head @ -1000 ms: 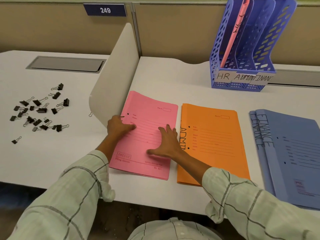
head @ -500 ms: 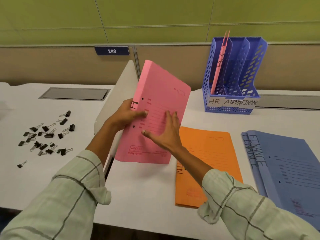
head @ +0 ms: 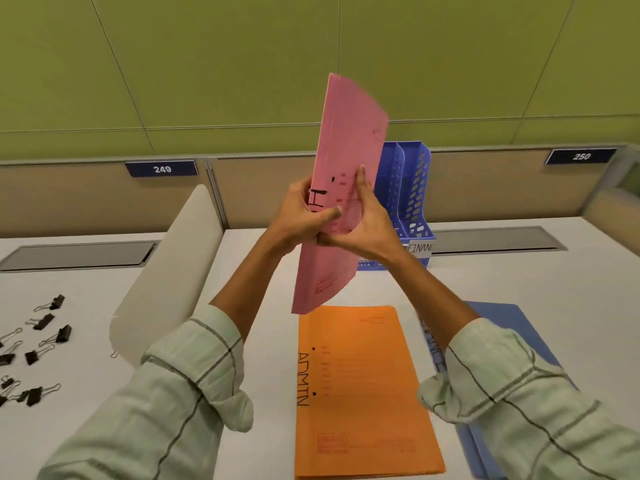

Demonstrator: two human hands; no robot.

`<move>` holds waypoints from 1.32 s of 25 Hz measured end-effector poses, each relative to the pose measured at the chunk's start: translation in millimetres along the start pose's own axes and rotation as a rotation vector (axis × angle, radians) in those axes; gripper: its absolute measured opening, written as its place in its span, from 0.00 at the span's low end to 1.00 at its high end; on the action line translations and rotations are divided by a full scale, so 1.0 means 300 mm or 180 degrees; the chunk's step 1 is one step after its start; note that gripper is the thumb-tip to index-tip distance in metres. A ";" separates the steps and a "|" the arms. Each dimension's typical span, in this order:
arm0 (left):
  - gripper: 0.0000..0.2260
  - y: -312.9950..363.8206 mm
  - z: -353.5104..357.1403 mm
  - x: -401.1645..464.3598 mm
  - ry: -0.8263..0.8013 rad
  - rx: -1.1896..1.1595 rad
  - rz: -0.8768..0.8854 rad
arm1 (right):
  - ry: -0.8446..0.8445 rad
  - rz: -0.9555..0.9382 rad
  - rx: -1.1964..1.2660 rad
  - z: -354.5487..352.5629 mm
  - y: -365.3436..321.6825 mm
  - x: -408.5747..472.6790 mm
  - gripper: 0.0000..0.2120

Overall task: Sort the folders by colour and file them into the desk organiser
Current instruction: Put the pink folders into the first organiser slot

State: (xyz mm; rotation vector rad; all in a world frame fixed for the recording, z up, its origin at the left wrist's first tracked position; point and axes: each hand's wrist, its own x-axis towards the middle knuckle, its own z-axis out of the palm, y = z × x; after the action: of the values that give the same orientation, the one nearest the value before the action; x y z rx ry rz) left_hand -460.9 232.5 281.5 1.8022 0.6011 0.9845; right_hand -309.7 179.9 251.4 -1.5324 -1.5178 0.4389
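I hold a pink folder (head: 346, 140) upright in the air, its spine marked with an "H". My left hand (head: 298, 216) grips its spine edge and my right hand (head: 360, 220) clasps its front face. The folder hides most of the blue desk organiser (head: 412, 192) behind it; a label reading "FINANC" shows at its base. An orange folder (head: 360, 393) marked "ADMIN" lies flat on the white desk below. Blue folders (head: 502, 327) lie to its right, partly under my right sleeve.
Several black binder clips (head: 38, 344) are scattered on the neighbouring desk at the left. A rounded beige divider (head: 173, 271) stands between the two desks. Partition panels with number plates 249 (head: 162, 169) and 250 (head: 581, 156) run along the back.
The pink folder went from lying flat on the desk to being lifted and turned upright, moving right toward the organiser. Both hands rose with it and the view tilted up.
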 end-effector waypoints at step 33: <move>0.16 -0.489 0.318 0.555 0.0699 0.0081 -0.0721 | -0.0911 0.0009 -0.1125 -0.089 0.573 0.559 0.63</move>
State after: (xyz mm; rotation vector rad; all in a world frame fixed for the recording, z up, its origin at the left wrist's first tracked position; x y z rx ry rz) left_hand -285.8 370.2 187.8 1.6168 0.9361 1.0282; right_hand -155.0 354.2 187.6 -1.8004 -1.8926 0.4209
